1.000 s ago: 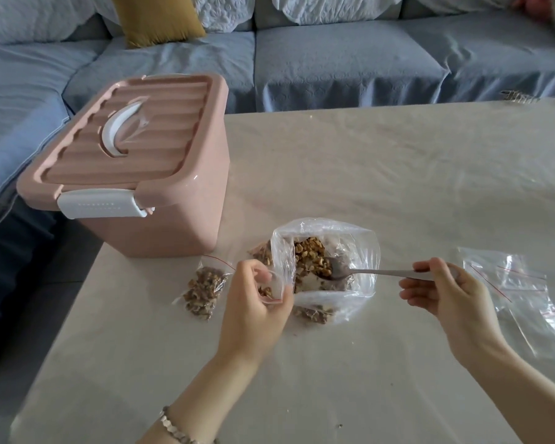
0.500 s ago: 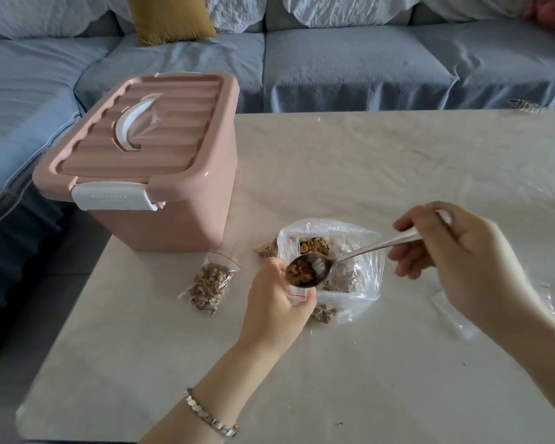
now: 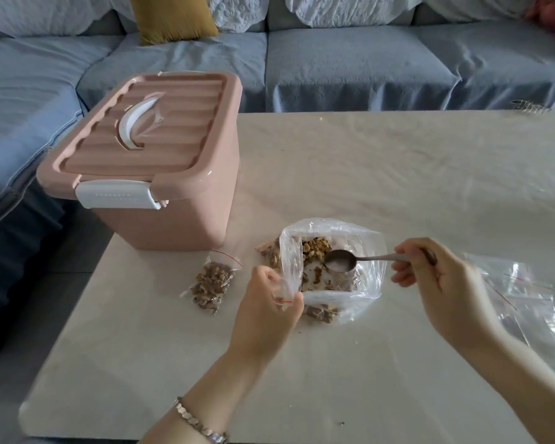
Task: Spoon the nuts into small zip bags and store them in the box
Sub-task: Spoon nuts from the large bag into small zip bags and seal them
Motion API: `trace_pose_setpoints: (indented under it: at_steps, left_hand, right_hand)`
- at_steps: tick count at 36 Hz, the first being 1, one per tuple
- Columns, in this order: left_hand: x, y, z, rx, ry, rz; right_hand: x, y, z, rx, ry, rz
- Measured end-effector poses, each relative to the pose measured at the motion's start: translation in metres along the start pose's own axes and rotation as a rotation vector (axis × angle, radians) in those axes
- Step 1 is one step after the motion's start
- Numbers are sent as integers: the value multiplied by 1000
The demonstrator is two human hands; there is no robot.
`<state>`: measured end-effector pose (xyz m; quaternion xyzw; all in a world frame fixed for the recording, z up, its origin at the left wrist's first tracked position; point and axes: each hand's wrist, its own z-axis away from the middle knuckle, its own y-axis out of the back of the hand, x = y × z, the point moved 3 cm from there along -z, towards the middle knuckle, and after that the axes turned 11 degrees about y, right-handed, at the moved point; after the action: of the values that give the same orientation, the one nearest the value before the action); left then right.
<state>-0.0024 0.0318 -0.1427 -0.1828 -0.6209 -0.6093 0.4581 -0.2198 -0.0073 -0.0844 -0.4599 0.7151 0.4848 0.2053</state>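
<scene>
My right hand (image 3: 436,277) is gripping the spoon (image 3: 340,261), just emptied, returning it over the nuts (image 3: 314,248) in the large bag (image 3: 366,283) for another scoop; my left hand (image 3: 266,302) is pinching the small zip bag (image 3: 289,283).

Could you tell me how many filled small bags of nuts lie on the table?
3 bags: one in front of the box, one behind the big bag's left corner, one at its near edge; latter two partly hidden.

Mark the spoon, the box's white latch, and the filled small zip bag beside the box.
spoon (image 3: 340,261): head view, on its bowl.
white latch (image 3: 117,194): head view, middle of the clip face.
filled small zip bag (image 3: 212,282): head view, centre of the full part.
</scene>
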Motion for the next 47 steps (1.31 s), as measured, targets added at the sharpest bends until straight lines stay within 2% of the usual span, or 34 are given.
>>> trace_pose_setpoints:
  at_steps: [7,17,22,28,35,43,47]
  left_hand:
    - [3,-4,0,-93,37,4]
    - [2,-13,-1,-82,39,96]
    - [1,-8,-1,-43,-15,121]
    - [-4,-4,-3,52,-79,144]
    - [-5,-10,-5,-30,-68,121]
    - [-6,-14,-7,-10,-72,71]
    - [-4,-14,-6,-3,-98,63]
  right_hand:
    - [19,-23,25,49,-259,-177]
    - [26,-35,41,177,-753,-586]
    - [31,-28,45,234,-887,-718]
    - [31,-9,35,271,-851,-712]
    - [17,15,11,270,-711,-661]
    - [-15,17,-17,119,-512,-541]
    - [-42,6,-25,-7,-303,-363]
